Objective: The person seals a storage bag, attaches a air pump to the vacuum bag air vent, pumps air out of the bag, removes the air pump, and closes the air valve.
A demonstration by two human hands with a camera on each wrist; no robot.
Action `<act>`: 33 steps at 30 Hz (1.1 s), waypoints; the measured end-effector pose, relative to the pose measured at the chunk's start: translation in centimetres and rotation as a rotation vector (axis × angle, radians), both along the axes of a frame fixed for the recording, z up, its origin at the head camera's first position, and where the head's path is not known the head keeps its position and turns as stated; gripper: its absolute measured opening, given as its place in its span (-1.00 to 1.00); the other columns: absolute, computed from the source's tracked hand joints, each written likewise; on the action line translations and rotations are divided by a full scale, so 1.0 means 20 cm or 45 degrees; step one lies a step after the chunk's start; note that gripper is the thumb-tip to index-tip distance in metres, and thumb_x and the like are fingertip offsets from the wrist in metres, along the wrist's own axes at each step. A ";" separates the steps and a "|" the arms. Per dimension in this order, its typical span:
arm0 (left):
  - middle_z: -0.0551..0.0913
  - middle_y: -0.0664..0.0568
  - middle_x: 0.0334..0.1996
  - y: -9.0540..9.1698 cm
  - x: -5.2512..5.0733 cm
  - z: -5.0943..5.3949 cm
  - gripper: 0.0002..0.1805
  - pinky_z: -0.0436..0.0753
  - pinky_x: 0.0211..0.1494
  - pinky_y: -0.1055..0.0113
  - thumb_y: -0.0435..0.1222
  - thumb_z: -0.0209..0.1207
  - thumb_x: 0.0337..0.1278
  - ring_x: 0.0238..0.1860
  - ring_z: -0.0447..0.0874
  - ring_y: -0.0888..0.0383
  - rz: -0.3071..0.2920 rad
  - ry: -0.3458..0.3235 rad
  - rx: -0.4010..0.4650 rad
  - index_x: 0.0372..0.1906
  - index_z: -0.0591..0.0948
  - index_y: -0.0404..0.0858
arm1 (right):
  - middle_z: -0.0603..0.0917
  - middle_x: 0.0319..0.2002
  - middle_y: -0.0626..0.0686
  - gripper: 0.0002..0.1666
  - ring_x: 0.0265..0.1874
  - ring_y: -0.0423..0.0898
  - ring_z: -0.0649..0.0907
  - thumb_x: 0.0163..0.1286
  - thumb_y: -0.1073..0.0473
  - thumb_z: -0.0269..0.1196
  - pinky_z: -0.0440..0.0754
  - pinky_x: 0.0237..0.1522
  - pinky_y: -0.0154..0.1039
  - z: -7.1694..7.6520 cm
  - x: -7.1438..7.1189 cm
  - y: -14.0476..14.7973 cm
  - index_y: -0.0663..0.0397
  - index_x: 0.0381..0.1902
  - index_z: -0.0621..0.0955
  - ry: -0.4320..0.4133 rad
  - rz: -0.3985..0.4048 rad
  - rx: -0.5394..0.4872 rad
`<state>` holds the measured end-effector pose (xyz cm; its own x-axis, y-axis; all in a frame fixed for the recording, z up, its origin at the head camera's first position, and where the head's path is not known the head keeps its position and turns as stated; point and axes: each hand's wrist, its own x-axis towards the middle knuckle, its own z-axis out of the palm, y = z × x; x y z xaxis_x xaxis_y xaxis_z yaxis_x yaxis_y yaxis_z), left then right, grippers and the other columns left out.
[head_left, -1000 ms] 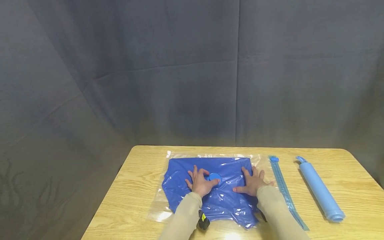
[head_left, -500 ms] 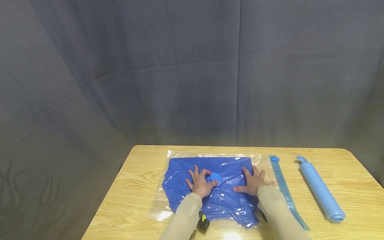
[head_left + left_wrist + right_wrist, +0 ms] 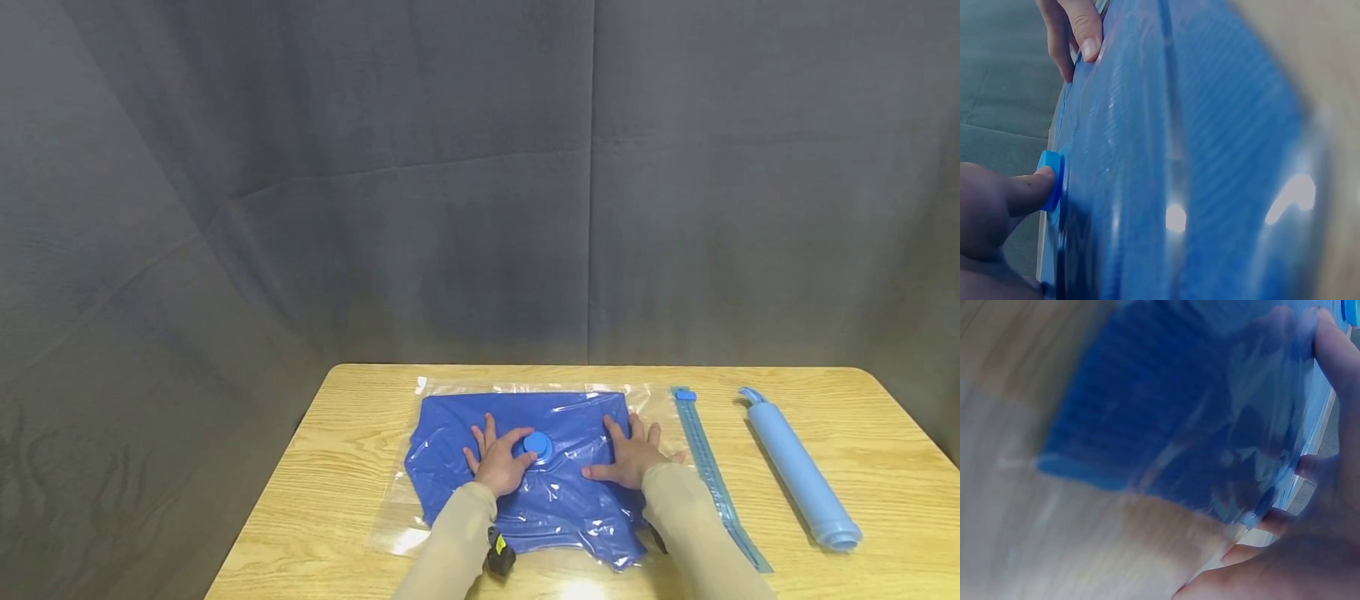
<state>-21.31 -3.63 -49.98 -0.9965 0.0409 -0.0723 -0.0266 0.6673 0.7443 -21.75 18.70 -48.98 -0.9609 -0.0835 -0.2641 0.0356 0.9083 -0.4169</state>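
A clear plastic vacuum storage bag point(image 3: 652, 400) lies flat on the table with blue folded cloth point(image 3: 465, 417) inside. Near its middle sits a round blue valve cap point(image 3: 536, 444). My left hand point(image 3: 501, 462) pinches this cap between thumb and forefinger, the other fingers spread over the bag. In the left wrist view the thumb presses against the side of the cap point(image 3: 1052, 178). My right hand point(image 3: 633, 458) rests with spread fingers on the right part of the bag. The right wrist view shows its thumb point(image 3: 1335, 350) and fingertips against the plastic.
The bag's zip strip with a blue slider point(image 3: 686, 395) runs along its right end. A light blue hand pump point(image 3: 802, 475) lies on the wooden table point(image 3: 337, 467) to the right. A dark grey curtain point(image 3: 465, 208) hangs behind.
My left thumb has slid leftward along the cap's near side, and the forefinger rightward along its far side. The cap sits slightly differently over its base ring. My right hand stays put.
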 end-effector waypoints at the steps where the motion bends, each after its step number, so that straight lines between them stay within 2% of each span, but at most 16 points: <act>1: -0.16 -0.33 0.53 0.00 0.00 0.00 -0.62 -0.40 0.39 -0.41 -0.24 0.21 0.20 0.50 -0.44 -0.39 -0.008 -0.003 -0.005 0.14 0.60 -0.01 | -0.11 0.44 0.48 0.40 0.38 0.61 -0.16 -0.10 -0.53 0.33 -0.13 0.03 0.75 0.00 0.00 0.00 0.10 0.50 0.05 0.001 0.000 0.003; 7: -0.19 -0.33 0.53 -0.01 0.00 0.01 -0.58 -0.43 0.39 -0.40 -0.26 0.17 0.24 0.50 -0.47 -0.37 -0.037 -0.019 0.004 0.21 0.56 -0.01 | -0.10 0.43 0.49 0.41 0.38 0.61 -0.15 -0.11 -0.54 0.33 -0.12 0.03 0.75 0.00 -0.01 0.00 0.09 0.49 0.06 0.008 0.004 0.015; 12: -0.18 -0.34 0.53 -0.01 0.00 0.01 -0.47 -0.46 0.40 -0.38 -0.27 0.21 0.19 0.51 -0.47 -0.37 -0.030 -0.009 0.060 0.29 0.46 -0.03 | -0.11 0.43 0.49 0.40 0.38 0.61 -0.16 -0.10 -0.54 0.32 -0.14 0.04 0.74 0.00 -0.01 0.00 0.08 0.50 0.05 0.009 0.001 0.014; 14: -0.14 -0.34 0.52 -0.01 -0.01 0.01 -0.50 -0.45 0.41 -0.37 -0.25 0.23 0.16 0.51 -0.43 -0.37 0.002 0.010 0.098 0.24 0.46 -0.07 | -0.11 0.43 0.49 0.40 0.38 0.61 -0.16 -0.11 -0.55 0.33 -0.14 0.04 0.74 0.00 -0.01 0.00 0.09 0.49 0.05 0.013 0.001 0.016; 18: -0.03 -0.33 0.51 0.01 -0.01 0.00 -0.76 -0.40 0.43 -0.34 -0.19 0.18 0.19 0.51 -0.31 -0.37 0.116 0.061 0.168 -0.06 0.52 -0.14 | -0.12 0.44 0.49 0.40 0.38 0.61 -0.17 -0.10 -0.54 0.33 -0.14 0.05 0.74 0.00 -0.01 0.00 0.09 0.49 0.05 0.005 -0.005 0.008; 21: 0.03 -0.33 0.49 0.02 -0.01 0.00 -0.83 -0.36 0.44 -0.33 -0.17 0.17 0.19 0.51 -0.25 -0.37 0.175 0.088 0.174 -0.22 0.51 -0.16 | -0.12 0.45 0.48 0.40 0.38 0.61 -0.17 -0.11 -0.54 0.33 -0.13 0.05 0.74 0.00 0.00 0.00 0.08 0.50 0.06 -0.005 -0.010 0.009; 27: 0.04 -0.33 0.49 0.03 0.00 0.00 -0.78 -0.32 0.44 -0.34 -0.16 0.27 0.08 0.51 -0.25 -0.37 0.177 0.087 0.118 -0.30 0.51 -0.17 | -0.09 0.44 0.47 0.39 0.38 0.60 -0.16 -0.12 -0.54 0.34 -0.10 0.07 0.73 -0.01 0.00 0.00 0.08 0.49 0.09 0.002 -0.020 0.027; 33: 0.02 -0.33 0.50 0.03 0.00 -0.01 -0.81 -0.34 0.44 -0.34 -0.18 0.28 0.09 0.51 -0.27 -0.37 0.158 0.089 0.108 -0.30 0.52 -0.14 | -0.08 0.43 0.48 0.38 0.38 0.61 -0.14 -0.12 -0.53 0.35 -0.10 0.04 0.74 -0.01 -0.01 -0.01 0.09 0.48 0.11 0.018 -0.018 0.021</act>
<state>-21.26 -3.08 -50.09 -0.9968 -0.0796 -0.0043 -0.0512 0.5966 0.8009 -21.86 18.60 -49.23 -0.9656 -0.0656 -0.2518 0.0428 0.9145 -0.4023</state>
